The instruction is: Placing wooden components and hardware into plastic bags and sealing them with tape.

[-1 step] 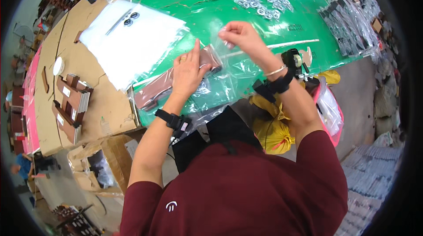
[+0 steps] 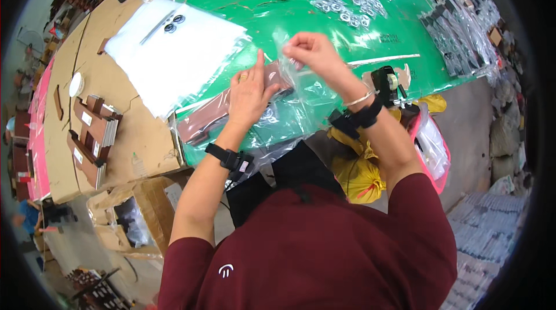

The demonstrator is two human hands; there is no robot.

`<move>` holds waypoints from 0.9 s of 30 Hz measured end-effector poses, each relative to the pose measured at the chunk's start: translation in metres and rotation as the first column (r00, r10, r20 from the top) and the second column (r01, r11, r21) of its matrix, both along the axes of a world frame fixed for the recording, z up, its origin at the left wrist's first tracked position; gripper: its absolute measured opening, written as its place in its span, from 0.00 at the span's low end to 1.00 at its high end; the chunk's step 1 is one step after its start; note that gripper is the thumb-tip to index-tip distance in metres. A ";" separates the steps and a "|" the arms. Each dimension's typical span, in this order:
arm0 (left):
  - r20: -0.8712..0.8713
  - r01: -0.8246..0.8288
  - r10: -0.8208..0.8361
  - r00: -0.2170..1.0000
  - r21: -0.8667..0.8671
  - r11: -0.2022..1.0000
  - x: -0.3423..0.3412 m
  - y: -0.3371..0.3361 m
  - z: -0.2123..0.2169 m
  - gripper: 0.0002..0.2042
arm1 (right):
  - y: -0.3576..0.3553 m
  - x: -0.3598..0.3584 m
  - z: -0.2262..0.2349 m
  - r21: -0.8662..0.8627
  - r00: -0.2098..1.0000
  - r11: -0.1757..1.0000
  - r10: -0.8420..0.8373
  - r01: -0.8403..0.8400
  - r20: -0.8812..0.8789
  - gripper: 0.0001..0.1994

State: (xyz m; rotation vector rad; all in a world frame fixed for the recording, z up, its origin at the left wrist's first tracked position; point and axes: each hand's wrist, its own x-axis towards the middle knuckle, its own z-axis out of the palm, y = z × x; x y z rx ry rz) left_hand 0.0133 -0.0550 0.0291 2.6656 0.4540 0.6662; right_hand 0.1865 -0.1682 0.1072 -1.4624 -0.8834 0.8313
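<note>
A clear plastic bag (image 2: 289, 70) was held up just above the near edge of the green table (image 2: 243, 3), with a flat brown piece (image 2: 272, 72) at its lower left end. The right hand (image 2: 310, 52) pinched the bag's upper edge between thumb and fingertips, the other fingers curled in. The left hand (image 2: 249, 93) lay flat with fingers extended and pressed together, its palm down on the brown piece and on the crumpled clear film beneath it. More brown strips in clear wrapping (image 2: 202, 122) lay under and to the left of that hand, reaching toward the table's edge.

Each wrist carried a black band, and the right wrist also wore a thin bangle. Just right of the right forearm stood a black tape dispenser (image 2: 387, 83) at the table's edge. Farther back on the green surface lay a scatter of small metal rings (image 2: 347, 6). To the left, a stack of white sheets (image 2: 174, 49) rested across the seam between the green table and a cardboard-covered surface (image 2: 133, 136), where brown boxes (image 2: 92, 136) stood. A yellow bag (image 2: 359, 174) hung below the table, near the person's dark red shirt.
</note>
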 end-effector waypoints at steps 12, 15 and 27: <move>0.532 0.389 0.173 0.829 -0.771 0.504 -0.016 0.008 0.025 0.35 | 0.040 -0.131 -0.064 0.068 0.536 0.948 -0.235 0.312 0.811 0.03; 0.569 0.405 0.115 0.814 -0.698 0.590 -0.015 0.016 0.011 0.31 | 0.036 -0.148 -0.057 -0.053 0.524 0.931 -0.156 0.362 0.838 0.05; 0.161 0.115 -0.096 0.982 -0.114 0.987 -0.023 0.022 0.004 0.19 | 0.031 -0.149 -0.082 0.078 0.572 0.913 -0.315 0.400 0.757 0.12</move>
